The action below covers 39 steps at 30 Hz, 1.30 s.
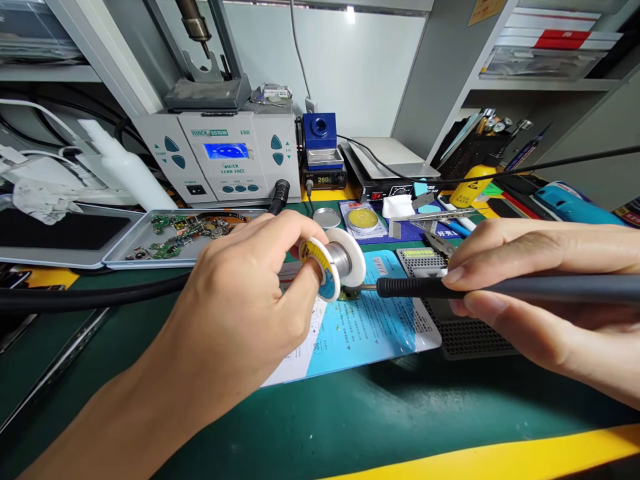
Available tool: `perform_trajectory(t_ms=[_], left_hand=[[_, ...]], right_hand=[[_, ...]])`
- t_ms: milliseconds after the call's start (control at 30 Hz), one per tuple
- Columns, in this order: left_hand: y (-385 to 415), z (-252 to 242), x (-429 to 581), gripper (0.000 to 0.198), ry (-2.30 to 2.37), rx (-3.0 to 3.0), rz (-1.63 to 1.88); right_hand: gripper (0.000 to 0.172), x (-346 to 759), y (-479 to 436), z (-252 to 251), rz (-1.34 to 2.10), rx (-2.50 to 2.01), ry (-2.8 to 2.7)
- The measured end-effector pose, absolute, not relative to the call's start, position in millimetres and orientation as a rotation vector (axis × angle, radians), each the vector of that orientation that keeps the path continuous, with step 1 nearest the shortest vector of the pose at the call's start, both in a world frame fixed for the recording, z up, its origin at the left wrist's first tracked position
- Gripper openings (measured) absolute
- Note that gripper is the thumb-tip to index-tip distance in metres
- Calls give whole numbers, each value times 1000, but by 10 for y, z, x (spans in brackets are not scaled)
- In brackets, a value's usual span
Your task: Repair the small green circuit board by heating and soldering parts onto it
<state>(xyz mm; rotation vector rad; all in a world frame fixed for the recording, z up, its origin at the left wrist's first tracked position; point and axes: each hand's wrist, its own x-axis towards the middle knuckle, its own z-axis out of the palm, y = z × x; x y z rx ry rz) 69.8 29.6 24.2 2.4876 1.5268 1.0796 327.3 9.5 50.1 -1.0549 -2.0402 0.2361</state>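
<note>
A small white spool of solder wire (341, 262) is pinched between the thumb and fingers of my left hand (250, 280). My right hand (540, 287) grips a soldering iron (420, 288) like a pen, its tip pointing left and ending behind or beside the spool. Just under the tip a small green circuit board (349, 295) shows in part, the rest hidden by the spool. Beneath lies a blue and white printed card (370, 333) on the green mat. Whether the tip touches the board or the wire I cannot tell.
A hot air station (225, 160) stands at the back left, its black hose (100, 293) crossing behind my left arm. A tray (145, 257) holds several circuit boards. Behind my hands sit a soldering station (324, 179), a flux tin (363, 219) and tweezers (435, 215).
</note>
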Motion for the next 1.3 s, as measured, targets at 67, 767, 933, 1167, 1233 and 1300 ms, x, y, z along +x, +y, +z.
perform_trajectory(t_ms=[67, 767, 933, 1167, 1233, 1300], left_hand=[[296, 242, 700, 15, 1534, 2486, 1080], [309, 230, 709, 15, 1462, 2470, 1105], [307, 238, 713, 13, 1456, 2471, 1118], [302, 237, 698, 14, 1468, 2484, 1108], [302, 236, 695, 15, 1470, 2484, 1100], [305, 232, 693, 16, 1481, 2485, 1100]], right_hand=[[23, 3277, 95, 497, 223, -1051, -2049], [20, 3283, 108, 512, 150, -974, -2086], [22, 3309, 114, 499, 127, -989, -2145], [21, 3294, 110, 520, 150, -962, -2101], [21, 3287, 107, 513, 147, -970, -2097], [22, 3291, 103, 499, 150, -991, -2121]])
